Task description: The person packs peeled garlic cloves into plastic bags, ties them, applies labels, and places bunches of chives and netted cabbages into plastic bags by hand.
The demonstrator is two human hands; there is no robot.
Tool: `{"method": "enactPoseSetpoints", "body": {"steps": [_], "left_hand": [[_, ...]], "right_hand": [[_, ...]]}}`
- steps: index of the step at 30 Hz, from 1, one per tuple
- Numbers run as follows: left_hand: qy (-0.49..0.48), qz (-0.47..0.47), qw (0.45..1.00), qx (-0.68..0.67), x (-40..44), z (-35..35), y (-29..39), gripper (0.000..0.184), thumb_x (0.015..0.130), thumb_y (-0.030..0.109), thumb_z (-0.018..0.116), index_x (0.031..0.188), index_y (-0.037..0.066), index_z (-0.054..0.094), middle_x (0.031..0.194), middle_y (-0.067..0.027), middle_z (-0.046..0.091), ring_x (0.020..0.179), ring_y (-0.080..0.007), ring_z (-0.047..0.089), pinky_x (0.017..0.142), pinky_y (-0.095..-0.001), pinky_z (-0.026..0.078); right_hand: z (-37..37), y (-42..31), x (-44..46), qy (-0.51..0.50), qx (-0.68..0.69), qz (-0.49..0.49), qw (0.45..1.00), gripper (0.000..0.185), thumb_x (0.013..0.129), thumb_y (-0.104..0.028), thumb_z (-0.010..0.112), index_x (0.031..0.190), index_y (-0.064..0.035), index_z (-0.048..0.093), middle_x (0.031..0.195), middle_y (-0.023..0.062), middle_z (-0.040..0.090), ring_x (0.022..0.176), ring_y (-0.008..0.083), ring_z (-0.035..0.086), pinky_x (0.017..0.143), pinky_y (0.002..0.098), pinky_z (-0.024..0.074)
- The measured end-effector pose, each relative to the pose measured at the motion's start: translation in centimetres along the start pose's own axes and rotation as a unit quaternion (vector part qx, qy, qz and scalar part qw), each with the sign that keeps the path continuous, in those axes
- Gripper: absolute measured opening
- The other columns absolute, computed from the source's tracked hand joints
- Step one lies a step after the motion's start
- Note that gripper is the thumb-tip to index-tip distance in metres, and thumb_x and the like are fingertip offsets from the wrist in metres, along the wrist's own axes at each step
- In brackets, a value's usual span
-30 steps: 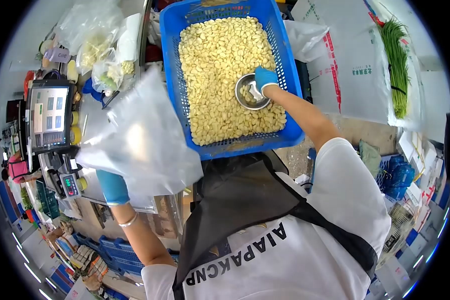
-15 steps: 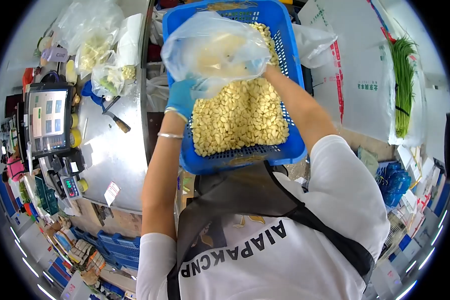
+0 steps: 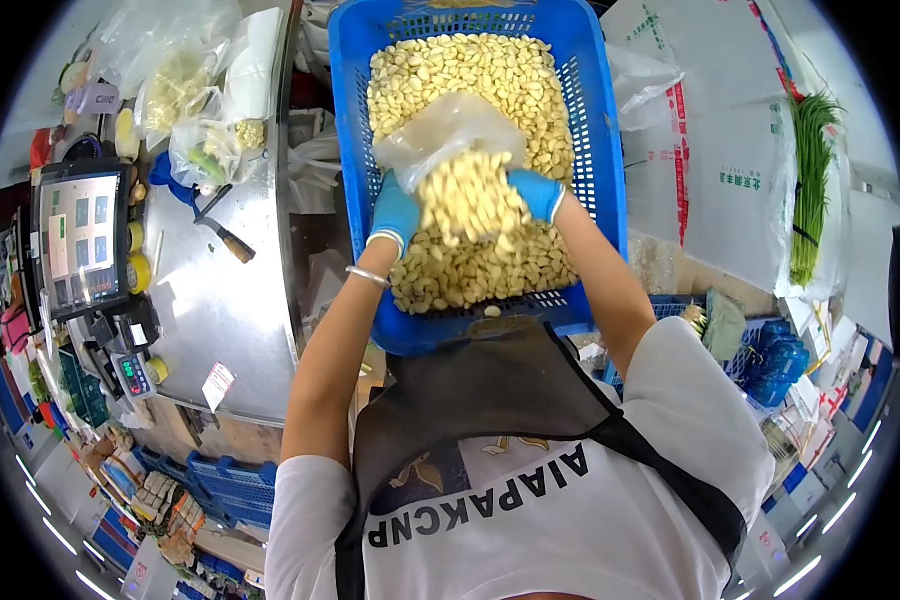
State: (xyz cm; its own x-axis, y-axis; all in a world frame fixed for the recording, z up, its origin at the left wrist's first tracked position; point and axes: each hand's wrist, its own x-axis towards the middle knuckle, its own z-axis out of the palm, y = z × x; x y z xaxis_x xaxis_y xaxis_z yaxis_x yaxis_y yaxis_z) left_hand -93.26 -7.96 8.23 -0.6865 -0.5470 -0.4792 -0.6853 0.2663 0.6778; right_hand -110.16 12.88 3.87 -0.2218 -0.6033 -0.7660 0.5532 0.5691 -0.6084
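A blue crate (image 3: pixel 615 170) holds a deep layer of pale peeled cloves (image 3: pixel 450 60). Over its middle, a clear plastic bag (image 3: pixel 448 128) hangs between my hands, with a heap of cloves at its mouth, some of them loose at the near edge. My left hand (image 3: pixel 397 212), in a blue glove, is closed on the bag's left side. On the right, my gloved right hand (image 3: pixel 537 194) is closed beside the heap; its fingertips are partly hidden, and what they grip cannot be made out. The metal bowl is out of sight.
Left of the crate is a metal table (image 3: pixel 240 330) with a knife (image 3: pixel 225 235), bagged produce (image 3: pixel 205 150), a screen (image 3: pixel 82 240) and a scale display (image 3: pixel 133 373). To the right lie a white foam box (image 3: pixel 710 150) and green stalks (image 3: pixel 810 190).
The bag has moved from over the table to above the crate and now has cloves at its mouth. My left hand came right with it. The bowl has gone out of sight.
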Motion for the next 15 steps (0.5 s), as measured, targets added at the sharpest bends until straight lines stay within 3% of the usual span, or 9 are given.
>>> {"method": "enactPoseSetpoints", "body": {"steps": [2,3,4,5,8,10,11,13,15], "left_hand": [[-0.031,-0.054,0.995,0.075,-0.7,0.1,0.1,0.052,0.084,0.003,0.056,0.133,-0.007,0.039,0.108,-0.0255,0.062,0.096,-0.0318,0.064,0.078,-0.0386,0.054],[-0.074,-0.071,0.994,-0.033,-0.9,0.3,0.3,0.051,0.086,0.005,0.057,0.132,-0.008,0.039,0.108,-0.0248,0.062,0.096,-0.0307,0.064,0.077,-0.0376,0.054],[-0.115,-0.086,0.980,-0.139,-1.0,0.3,0.5,0.050,0.087,0.006,0.058,0.132,-0.008,0.040,0.109,-0.0242,0.062,0.095,-0.0296,0.065,0.076,-0.0367,0.055],[-0.154,-0.099,0.952,-0.244,-1.2,0.3,0.9,0.050,0.088,0.008,0.058,0.131,-0.008,0.040,0.109,-0.0236,0.062,0.095,-0.0284,0.065,0.075,-0.0357,0.056],[-0.134,0.019,0.955,-0.266,-0.1,0.2,0.4,0.036,0.089,0.003,0.052,0.122,-0.009,0.047,0.111,-0.0192,0.061,0.092,-0.0297,0.066,0.075,-0.0347,0.059],[-0.101,-0.084,0.876,-0.465,-2.3,-2.4,4.7,0.029,0.091,0.002,0.047,0.118,-0.009,0.051,0.107,-0.0189,0.062,0.092,-0.0312,0.067,0.074,-0.0358,0.059],[-0.102,-0.101,0.873,-0.467,-2.4,-2.9,4.6,0.029,0.091,0.003,0.048,0.118,-0.008,0.051,0.107,-0.0185,0.062,0.092,-0.0309,0.067,0.073,-0.0357,0.059],[-0.108,-0.135,0.867,-0.467,-2.4,-4.1,3.7,0.029,0.092,0.006,0.049,0.118,-0.007,0.052,0.106,-0.0177,0.062,0.093,-0.0303,0.067,0.073,-0.0353,0.059],[-0.082,-0.132,0.872,-0.465,-2.5,-3.9,3.0,0.025,0.092,0.007,0.053,0.115,-0.001,0.055,0.109,-0.0140,0.061,0.096,-0.0288,0.066,0.076,-0.0360,0.058]], "right_hand": [[2.4,-4.7,-0.6,0.140,0.008,-0.102,0.985,0.031,0.086,-0.013,0.055,0.114,0.0017,0.056,0.097,0.0096,0.063,0.083,0.0168,0.061,0.072,0.0306,0.0510],[3.6,-6.4,0.2,0.220,-0.004,-0.137,0.966,0.033,0.083,-0.011,0.057,0.114,0.0014,0.055,0.094,0.0097,0.062,0.081,0.0171,0.060,0.069,0.0320,0.0502],[4.2,-6.2,2.9,0.353,-0.161,-0.272,0.881,0.039,0.081,-0.010,0.057,0.119,-0.0002,0.051,0.096,0.0143,0.061,0.083,0.0244,0.062,0.071,0.0363,0.0509],[4.9,-6.9,4.0,0.427,-0.332,-0.271,0.796,0.040,0.083,-0.006,0.052,0.123,-0.0055,0.049,0.102,0.0184,0.061,0.088,0.0335,0.062,0.076,0.0403,0.0510],[7.0,-10.3,-0.8,0.383,-0.492,-0.406,0.669,0.053,0.078,0.006,0.051,0.128,-0.0130,0.051,0.116,0.0174,0.060,0.103,0.0358,0.059,0.083,0.0399,0.0511],[6.8,-10.4,-4.9,0.372,-0.473,-0.506,0.618,0.062,0.073,0.010,0.055,0.129,-0.0167,0.052,0.123,0.0166,0.057,0.111,0.0313,0.057,0.083,0.0379,0.0518],[6.6,-10.5,-6.9,0.419,-0.426,-0.534,0.598,0.074,0.067,0.021,0.051,0.130,-0.0165,0.054,0.122,0.0131,0.059,0.114,0.0316,0.057,0.087,0.0388,0.0511],[4.9,-8.2,-8.8,0.484,-0.367,-0.518,0.602,0.074,0.066,0.022,0.052,0.130,-0.0160,0.055,0.121,0.0123,0.060,0.108,0.0300,0.059,0.085,0.0366,0.0518],[2.0,-3.5,-8.1,0.486,-0.414,-0.397,0.660,0.069,0.068,0.019,0.054,0.127,-0.0158,0.056,0.116,0.0135,0.061,0.101,0.0301,0.061,0.083,0.0348,0.0523]]}}
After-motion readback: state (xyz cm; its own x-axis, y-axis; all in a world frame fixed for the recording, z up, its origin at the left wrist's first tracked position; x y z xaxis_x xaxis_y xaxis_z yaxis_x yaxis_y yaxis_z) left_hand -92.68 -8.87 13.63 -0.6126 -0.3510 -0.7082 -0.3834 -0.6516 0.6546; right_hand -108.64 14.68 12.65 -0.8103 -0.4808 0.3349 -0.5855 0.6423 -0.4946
